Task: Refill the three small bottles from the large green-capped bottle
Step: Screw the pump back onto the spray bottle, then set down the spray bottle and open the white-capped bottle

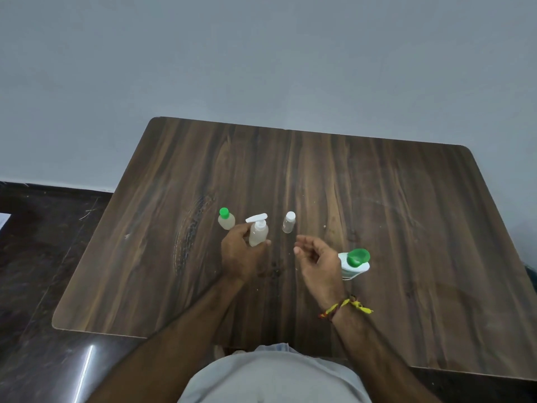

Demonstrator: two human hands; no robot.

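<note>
1. The large green-capped bottle (354, 264) stands on the tabletop (406, 213), flip lid open, just behind the right hand (315, 261), whose fingers hang loosely curled, holding nothing.
2. The left hand (241, 253) grips the pump bottle (258, 232), cloudy liquid inside.
3. A small green-capped bottle (226, 219) sits left; a clear white-capped bottle (289, 222) sits right.

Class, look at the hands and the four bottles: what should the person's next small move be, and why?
Probably bring the right hand over to twist off the pump top. The left hand already grips the pump bottle, whose pump is on, so nothing can be poured in yet. The right hand hangs free, holding nothing, and the large bottle stands beside it with its green cap flipped open.
</note>
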